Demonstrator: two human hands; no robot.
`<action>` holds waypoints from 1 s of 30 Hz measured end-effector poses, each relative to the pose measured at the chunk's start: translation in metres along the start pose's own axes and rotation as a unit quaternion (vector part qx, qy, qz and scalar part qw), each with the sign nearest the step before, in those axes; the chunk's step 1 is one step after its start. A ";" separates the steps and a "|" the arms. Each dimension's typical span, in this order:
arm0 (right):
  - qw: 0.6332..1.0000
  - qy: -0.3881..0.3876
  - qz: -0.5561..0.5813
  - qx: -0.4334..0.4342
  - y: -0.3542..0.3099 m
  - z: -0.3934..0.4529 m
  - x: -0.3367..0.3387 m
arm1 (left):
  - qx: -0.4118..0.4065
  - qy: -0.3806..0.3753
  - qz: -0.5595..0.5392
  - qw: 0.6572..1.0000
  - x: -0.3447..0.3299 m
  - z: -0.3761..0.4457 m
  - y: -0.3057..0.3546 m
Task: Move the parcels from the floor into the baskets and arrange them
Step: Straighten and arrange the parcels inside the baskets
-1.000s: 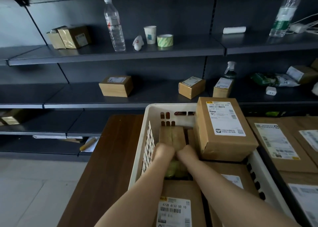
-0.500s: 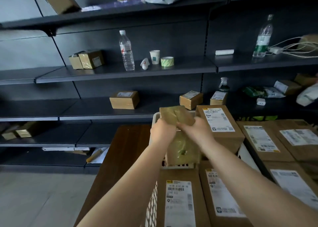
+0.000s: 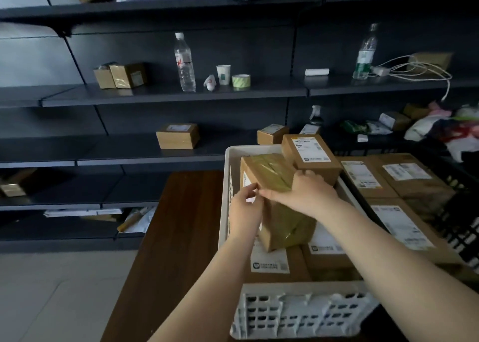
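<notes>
**Both hands on taped parcel, over white basket**

Both arms reach forward over the white basket (image 3: 298,313), which sits on the brown worktop (image 3: 176,238). Left hand (image 3: 245,210) is on the left face of the taped parcel (image 3: 274,201), fingers (image 3: 250,190) curled against its label edge. Right hand (image 3: 302,194) lies across the top right of the same parcel, thumb stretched along the front edge, fingers bent over the far side; fingertips hidden behind the box. Parcel is tilted, standing on end inside the basket on top of other boxes.

Counts: white basket has one labelled parcel (image 3: 311,157) at the far right corner, plus at least two flat labelled ones under the held parcel. Black basket (image 3: 461,227) to the right holds four visible labelled boxes. Shelves (image 3: 166,95): two bottles, one paper cup (image 3: 223,74), one tape roll (image 3: 241,80), several small boxes.

Hard to read: all label text is blurred. Black basket is cut off at the right edge. Lower layers in the white basket are covered by arms and the held parcel.
</notes>
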State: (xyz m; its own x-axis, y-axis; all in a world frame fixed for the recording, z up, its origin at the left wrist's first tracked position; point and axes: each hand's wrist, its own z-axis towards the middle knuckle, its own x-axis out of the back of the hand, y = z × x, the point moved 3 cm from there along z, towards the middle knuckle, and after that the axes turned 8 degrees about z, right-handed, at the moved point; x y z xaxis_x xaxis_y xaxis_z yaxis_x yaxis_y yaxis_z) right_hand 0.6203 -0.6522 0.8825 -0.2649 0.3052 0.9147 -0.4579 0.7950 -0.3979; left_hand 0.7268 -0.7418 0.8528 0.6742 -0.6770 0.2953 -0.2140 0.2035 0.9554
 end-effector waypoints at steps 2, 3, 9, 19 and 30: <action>0.999 -0.032 -0.021 -0.025 -0.009 0.004 -0.004 | 0.001 -0.012 -0.029 0.999 0.000 -0.005 -0.007; 0.998 -0.055 -0.018 -0.037 -0.012 0.007 -0.006 | 0.007 -0.019 -0.036 0.999 0.000 -0.008 -0.011; 0.982 -0.070 0.163 -0.070 0.005 0.020 0.013 | 0.224 -0.070 -0.084 0.968 -0.014 -0.008 -0.038; 0.784 -0.088 0.609 -0.075 0.022 0.039 0.007 | 0.195 -0.006 -0.197 0.961 -0.007 0.039 0.004; 0.802 -0.181 0.561 -0.101 0.010 0.100 -0.023 | 0.195 0.041 -0.043 0.979 0.001 0.117 0.010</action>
State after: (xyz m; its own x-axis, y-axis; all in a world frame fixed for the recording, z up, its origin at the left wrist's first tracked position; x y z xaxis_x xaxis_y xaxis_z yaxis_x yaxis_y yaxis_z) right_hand 0.5363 -0.7036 0.8506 -0.6588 0.7450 -0.1045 0.3773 0.2070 -0.9026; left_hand 0.6428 -0.8229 0.8616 0.7532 -0.6168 0.2286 -0.3964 -0.1482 0.9060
